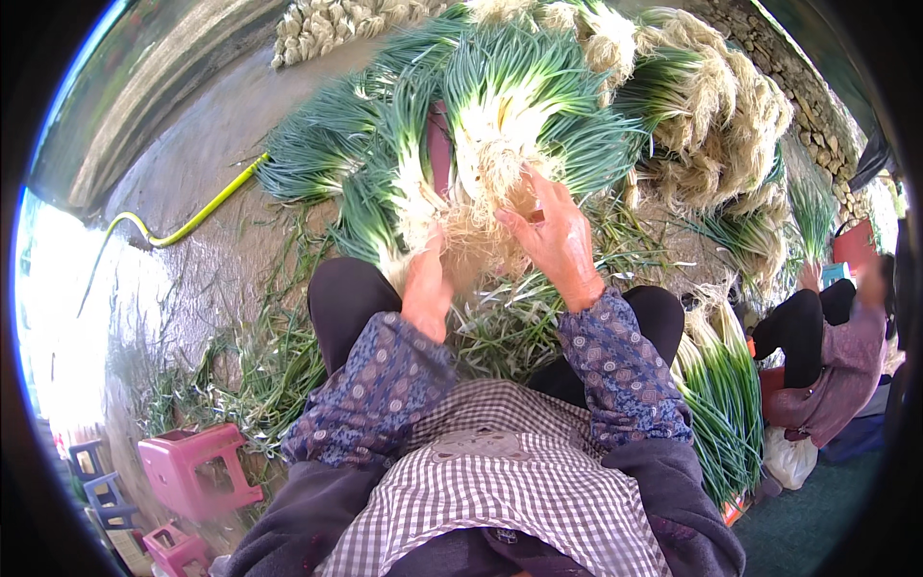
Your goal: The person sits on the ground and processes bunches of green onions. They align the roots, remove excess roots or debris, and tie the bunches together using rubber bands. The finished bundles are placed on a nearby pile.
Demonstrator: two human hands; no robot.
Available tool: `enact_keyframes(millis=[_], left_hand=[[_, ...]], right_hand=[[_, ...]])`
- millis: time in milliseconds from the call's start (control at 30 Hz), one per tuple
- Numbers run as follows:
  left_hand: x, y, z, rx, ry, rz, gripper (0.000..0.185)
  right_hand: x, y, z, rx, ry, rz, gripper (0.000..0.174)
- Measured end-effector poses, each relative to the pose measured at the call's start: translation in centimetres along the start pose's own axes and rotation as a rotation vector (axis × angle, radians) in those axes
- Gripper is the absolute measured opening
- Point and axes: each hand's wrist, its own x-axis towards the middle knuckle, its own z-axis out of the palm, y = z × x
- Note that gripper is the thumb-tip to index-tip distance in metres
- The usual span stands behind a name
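A large heap of green onions (505,108) lies before me, leaves pointing away and pale stringy roots towards me. My left hand (429,281) grips the root end of a narrower green onion bunch (411,155), its fingertips partly hidden among the roots. At the roots of the large heap, my right hand (555,234) has its thumb and forefinger spread apart, touching the root strands. Between the two bunches shows a strip of a pink surface (439,148). Stripped onion leaves (505,328) litter the ground between my knees.
More onion bundles (721,115) are piled at the far right, by a stone wall (822,137). A yellow hose (209,205) crosses the wet ground at left. Pink stool (195,469) stands lower left. Onions (721,389) lean beside my right knee; another person (829,360) sits beyond.
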Motion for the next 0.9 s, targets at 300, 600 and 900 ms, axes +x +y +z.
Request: enact_keyframes(millis=[300,600,900], left_hand=[[-5.0,4.4,1.0,0.681,0.024,0.565,0.063],[6.0,5.7,8.7,0.868,-0.007,0.716,0.075],[3.1,12.9,9.3,0.925,-0.121,0.63,0.031]], right_hand=[[-5.5,1.9,-1.4,0.274,0.139,0.356,0.038],[-9.1,2.3,0.9,0.176,-0.086,0.181,0.04],[-8.7,2.0,0.0,0.4,-0.009,0.109,0.037]])
